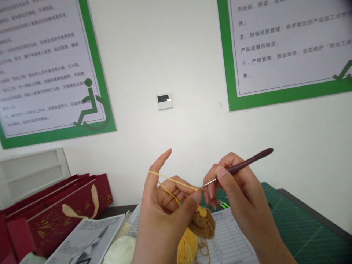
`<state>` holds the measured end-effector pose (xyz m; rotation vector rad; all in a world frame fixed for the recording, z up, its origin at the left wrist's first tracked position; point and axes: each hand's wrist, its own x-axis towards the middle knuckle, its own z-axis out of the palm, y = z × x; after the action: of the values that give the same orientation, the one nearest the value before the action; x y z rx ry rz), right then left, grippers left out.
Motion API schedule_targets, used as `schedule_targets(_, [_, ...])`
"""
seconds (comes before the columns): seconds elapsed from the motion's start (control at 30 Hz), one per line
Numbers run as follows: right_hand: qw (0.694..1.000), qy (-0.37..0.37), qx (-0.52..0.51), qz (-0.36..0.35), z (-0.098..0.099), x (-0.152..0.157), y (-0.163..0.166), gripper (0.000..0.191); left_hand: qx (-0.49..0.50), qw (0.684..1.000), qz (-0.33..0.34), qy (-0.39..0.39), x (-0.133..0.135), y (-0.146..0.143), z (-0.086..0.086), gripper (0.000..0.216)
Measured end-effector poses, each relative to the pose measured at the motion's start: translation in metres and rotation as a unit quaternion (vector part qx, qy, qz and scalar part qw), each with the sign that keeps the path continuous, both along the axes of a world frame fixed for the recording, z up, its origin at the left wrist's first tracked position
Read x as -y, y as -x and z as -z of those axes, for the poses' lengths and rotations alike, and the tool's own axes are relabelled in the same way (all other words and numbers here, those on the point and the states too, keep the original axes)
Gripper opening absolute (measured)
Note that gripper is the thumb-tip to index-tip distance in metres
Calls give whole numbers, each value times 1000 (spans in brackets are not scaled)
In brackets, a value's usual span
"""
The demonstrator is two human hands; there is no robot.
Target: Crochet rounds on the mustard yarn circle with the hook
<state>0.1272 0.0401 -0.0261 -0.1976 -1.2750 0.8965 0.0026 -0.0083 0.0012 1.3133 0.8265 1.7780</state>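
My left hand [167,205] pinches a small crocheted piece [202,223], brown with a yellow edge, between thumb and fingers. Yellow yarn [176,180] runs round its raised index finger and down to the stitches. In my right hand [236,190] is a crochet hook [247,161] with a dark red handle, held like a pen. The hook's metal tip meets the yellow loop at my left fingertips. Below the piece lies a ball of yellow yarn [187,246], partly hidden by my left hand, with loose brown strands beside it.
A green cutting mat [305,227] covers the right of the table, near a printed sheet [228,238]. Dark red gift bags [68,216], a leaflet [88,238] and a pale round ball [121,251] are at left. Behind, a thermostat [164,101] hangs on the wall between green-framed posters.
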Motion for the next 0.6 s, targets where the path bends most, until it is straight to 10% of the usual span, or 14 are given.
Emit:
schedule_targets(0.3, [990,-50,80,107,8,6,-7,17,-1,1000,-28,-14,1,-5,1,80])
schedule_targets(0.6, [996,-42,40,65,3,3,-4,23,-6,1000,-18,-10,4,-6,-1,78])
